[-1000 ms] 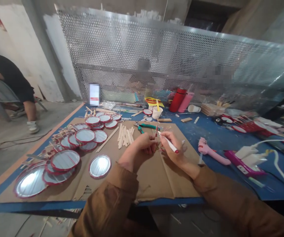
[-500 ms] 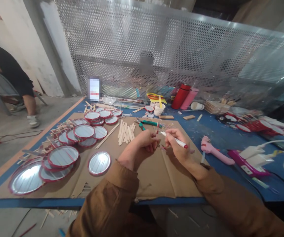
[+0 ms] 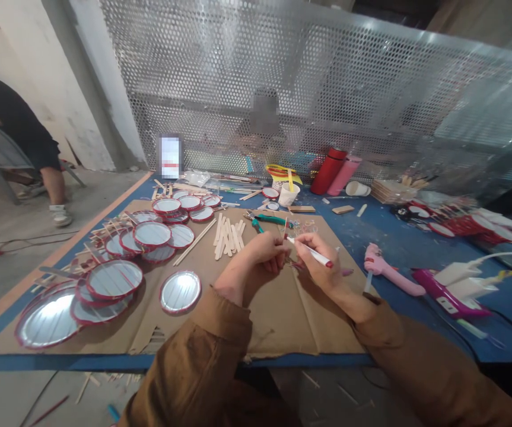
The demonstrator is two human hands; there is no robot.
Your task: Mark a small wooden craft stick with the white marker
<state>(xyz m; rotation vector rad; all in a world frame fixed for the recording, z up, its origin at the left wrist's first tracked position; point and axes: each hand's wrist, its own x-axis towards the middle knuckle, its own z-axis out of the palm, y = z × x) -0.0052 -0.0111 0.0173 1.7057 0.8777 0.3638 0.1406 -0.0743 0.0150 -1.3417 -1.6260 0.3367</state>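
Observation:
My left hand (image 3: 268,254) is closed round a small thin stick (image 3: 286,228) that is partly red and points upward from its fingertips. A white marker (image 3: 315,254) with a red end is gripped in my right hand (image 3: 323,264), its tip close to the stick. Both hands are over a brown cardboard sheet (image 3: 273,320). Left of them lie wooden craft sticks (image 3: 228,236) and a single round disc with a red rim (image 3: 180,291). Several more red-rimmed discs (image 3: 114,279) overlap at the left.
Green-handled pliers (image 3: 274,220) lie behind the hands. A pink glue gun (image 3: 391,273) and a purple power strip (image 3: 449,293) are at the right. Farther back stand a paper cup (image 3: 288,194) and a red bottle (image 3: 328,171). A person (image 3: 10,130) sits at the far left.
My right hand and the marker have shifted slightly left, bringing the marker closer to the stick. Both hands keep their hold.

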